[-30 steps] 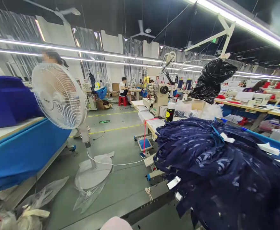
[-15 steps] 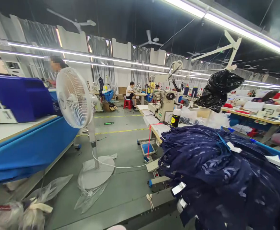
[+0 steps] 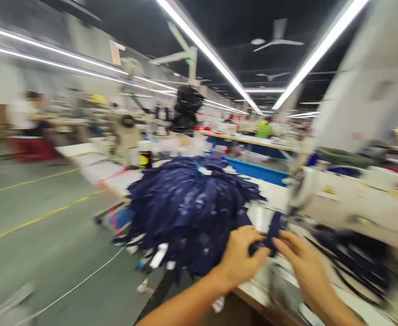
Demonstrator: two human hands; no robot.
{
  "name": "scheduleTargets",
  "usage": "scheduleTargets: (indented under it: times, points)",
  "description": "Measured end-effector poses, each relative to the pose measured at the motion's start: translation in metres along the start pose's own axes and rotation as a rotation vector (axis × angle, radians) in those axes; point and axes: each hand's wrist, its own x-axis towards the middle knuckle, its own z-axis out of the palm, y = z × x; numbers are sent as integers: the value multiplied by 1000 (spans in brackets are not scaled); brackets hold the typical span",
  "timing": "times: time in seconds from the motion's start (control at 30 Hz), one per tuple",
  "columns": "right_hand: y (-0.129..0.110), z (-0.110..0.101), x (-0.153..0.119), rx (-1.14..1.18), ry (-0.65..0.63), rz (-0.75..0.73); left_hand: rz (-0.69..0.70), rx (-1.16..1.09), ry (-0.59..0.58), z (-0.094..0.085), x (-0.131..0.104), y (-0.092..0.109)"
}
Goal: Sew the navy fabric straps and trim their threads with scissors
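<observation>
Between my two hands is a narrow strip of navy fabric [image 3: 273,230], held up at the front of a sewing machine table. My left hand [image 3: 245,253] is closed, thumb and fingers pinching the strip's left side. From the right, my right hand [image 3: 299,258] pinches the same strip with thumb and forefinger. Left of my hands lies a big heap of navy fabric pieces [image 3: 199,203], fanned out and hanging over the table edge, with white labels among them. A pale sewing machine [image 3: 348,194] stands just to the right. Motion blur hides the finer details.
Beyond the heap are a black spray can [image 3: 145,156] and another sewing machine [image 3: 126,136]. A black plastic bag [image 3: 187,108] hangs from a white arm. A person on a red stool [image 3: 32,147] sits far left. A white cord [image 3: 80,283] crosses the floor.
My view has swung to the right, and the fan has left it. Both my hands have come into sight, holding the navy strip. The heap now appears further left.
</observation>
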Motion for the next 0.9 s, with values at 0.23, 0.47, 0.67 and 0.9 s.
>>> scheduleTargets:
  times: [0.23,0.47,0.67,0.9]
  points:
    - [6,5,27,276,77,112,19,179,-180,13,38,-27]
    - [10,4,24,109,27,39,60,211,-197,18,41,-30]
    - [11,4,29,28,-45,-84,81,215,-237,17,42,-30]
    - [10,3,30,68,-97,-88,89,212,-217,19,41,-30]
